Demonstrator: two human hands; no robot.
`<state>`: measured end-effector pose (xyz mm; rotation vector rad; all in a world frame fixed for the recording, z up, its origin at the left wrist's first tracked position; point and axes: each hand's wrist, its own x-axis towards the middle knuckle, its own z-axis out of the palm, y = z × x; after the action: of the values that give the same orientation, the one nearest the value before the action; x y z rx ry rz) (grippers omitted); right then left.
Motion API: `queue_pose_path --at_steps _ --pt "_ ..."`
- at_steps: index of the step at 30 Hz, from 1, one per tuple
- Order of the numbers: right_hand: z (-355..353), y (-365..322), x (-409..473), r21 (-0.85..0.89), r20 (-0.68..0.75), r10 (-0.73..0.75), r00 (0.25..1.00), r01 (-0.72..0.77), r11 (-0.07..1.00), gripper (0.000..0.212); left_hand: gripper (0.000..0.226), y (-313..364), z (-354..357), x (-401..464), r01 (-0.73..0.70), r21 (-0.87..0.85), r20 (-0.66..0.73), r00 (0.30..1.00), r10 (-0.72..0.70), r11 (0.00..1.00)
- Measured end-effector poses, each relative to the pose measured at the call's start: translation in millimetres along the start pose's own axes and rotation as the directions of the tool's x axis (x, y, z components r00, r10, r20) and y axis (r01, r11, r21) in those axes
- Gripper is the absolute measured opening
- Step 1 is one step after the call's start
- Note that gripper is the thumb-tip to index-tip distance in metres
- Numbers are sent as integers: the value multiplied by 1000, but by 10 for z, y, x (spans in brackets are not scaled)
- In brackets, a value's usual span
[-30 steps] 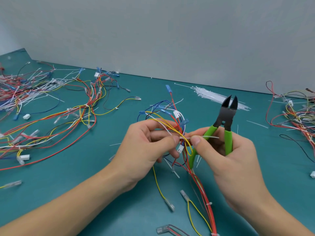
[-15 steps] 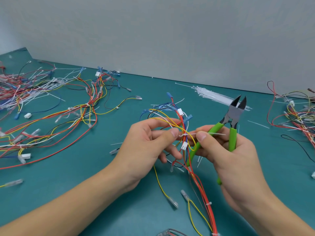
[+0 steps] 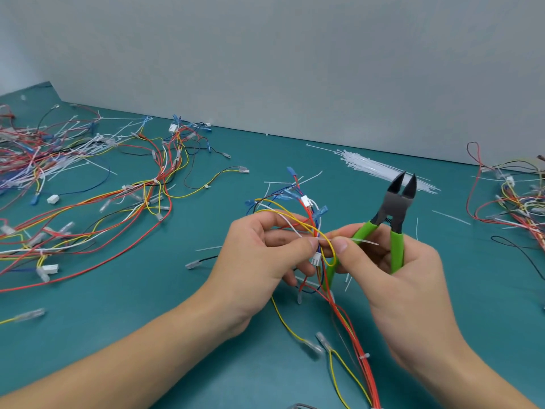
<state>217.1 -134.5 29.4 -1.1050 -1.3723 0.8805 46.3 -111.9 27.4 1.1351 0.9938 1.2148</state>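
A bundle of red, yellow, blue and white wires [image 3: 298, 208] with small connectors rises above the teal table [image 3: 177, 296]. My left hand [image 3: 259, 261] grips this bundle at its middle. My right hand [image 3: 395, 278] holds green-handled side cutters [image 3: 395, 219] in its palm, jaws open and pointing up. The thumb and forefinger of that hand pinch the tail of a thin white cable tie [image 3: 358, 240] that wraps the bundle. The bundle's red and yellow wires run down to the table's near edge.
Tangled wire harnesses [image 3: 88, 202] cover the table's left side. Another wire heap [image 3: 513, 202] lies at the right edge. A pile of white cable ties [image 3: 380, 166] sits behind the cutters near the grey wall. Cut tie scraps lie scattered around.
The cutters have tilted from side to side in my right hand, with their jaws now upright again. Both hands stayed on the bundle and the tie.
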Motion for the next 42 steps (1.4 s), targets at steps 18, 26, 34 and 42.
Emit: queue_pose_path --at_steps 18,26,34,42 --pt "39 -46 -14 9 22 -24 999 23 1000 20 13 44 10 -28 44 -59 21 999 -43 997" --pt "68 -45 2 116 10 41 999 -42 992 11 15 47 -11 -29 57 -78 13 998 -57 995" --pt "-44 44 129 479 59 425 903 -399 782 20 32 74 -15 -52 -3 7 23 1000 3 1000" --pt "-127 34 193 504 125 437 891 -436 745 20 10 126 -125 12 98 175 37 994 -106 980"
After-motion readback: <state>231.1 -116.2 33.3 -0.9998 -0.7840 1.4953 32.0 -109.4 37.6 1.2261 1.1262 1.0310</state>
